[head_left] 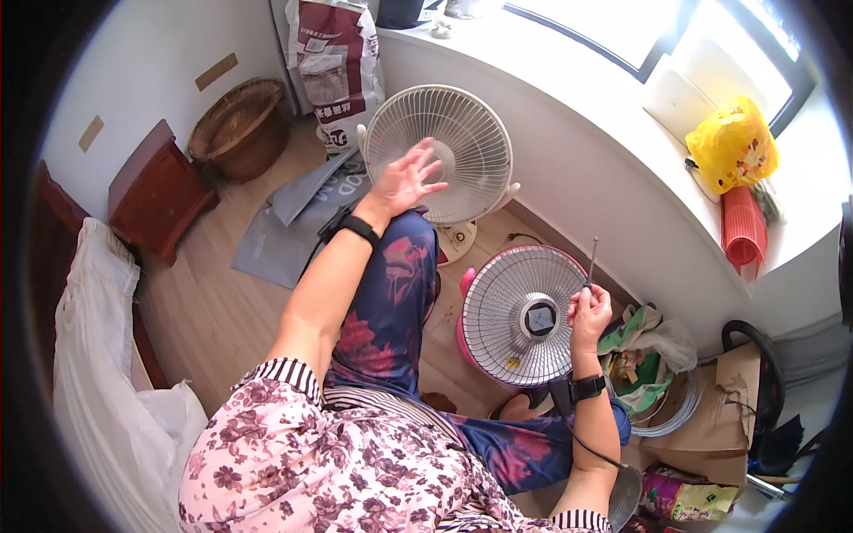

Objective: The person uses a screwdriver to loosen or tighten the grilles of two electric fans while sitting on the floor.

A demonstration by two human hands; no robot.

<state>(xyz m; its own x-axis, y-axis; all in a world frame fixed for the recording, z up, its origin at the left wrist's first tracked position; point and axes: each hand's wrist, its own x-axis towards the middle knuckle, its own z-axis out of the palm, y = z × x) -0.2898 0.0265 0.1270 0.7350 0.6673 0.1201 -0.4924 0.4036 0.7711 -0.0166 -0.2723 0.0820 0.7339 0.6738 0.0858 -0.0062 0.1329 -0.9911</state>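
My left hand (409, 182) is open, its fingers spread, in front of the round wire grille of a white dish-shaped electric heater (475, 133). Whether the palm touches the grille I cannot tell. My right hand (589, 315) is closed around a screwdriver (593, 256), whose thin metal shaft points up and away from me. Just left of that hand stands a second dish heater (506, 311), with a pink rim and a dark badge at the centre of its grille. Its lower part is hidden by my knee and arm.
A grey bag (267, 240) lies on the floor left of the white heater, below a tall printed sack (336, 71). A wicker basket (240, 129) and reddish wooden furniture (155, 191) stand left. Right are a cardboard box (711, 417), a coiled hose (675, 417) and a windowsill (604, 115).
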